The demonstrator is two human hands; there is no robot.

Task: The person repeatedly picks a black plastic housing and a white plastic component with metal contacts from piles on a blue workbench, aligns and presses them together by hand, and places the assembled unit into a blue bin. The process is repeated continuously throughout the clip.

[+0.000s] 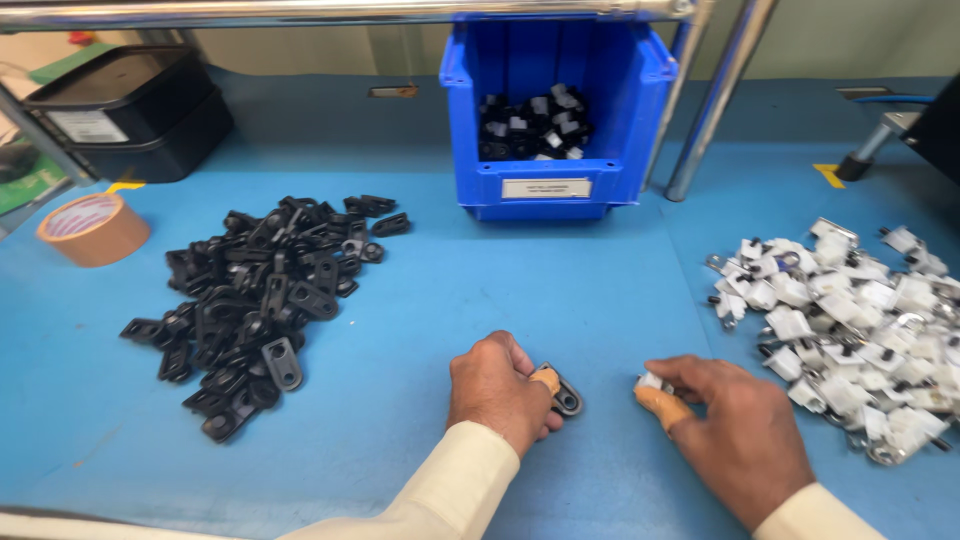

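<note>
Head view: your left hand (497, 388) pinches 1 black clip (563, 393); your right hand (735, 432) grips, seemingly, 1 white piece (651, 382).

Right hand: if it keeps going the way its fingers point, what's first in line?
The right hand points left, holding a small white part. First in line is the black bracket in the left hand, though depth is unclear.

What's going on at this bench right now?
A person works at a blue table. The left hand holds a black plastic bracket; the right hand pinches a small white part. A pile of black brackets lies to the left, a pile of white parts to the right, and a blue bin stands behind.
</note>
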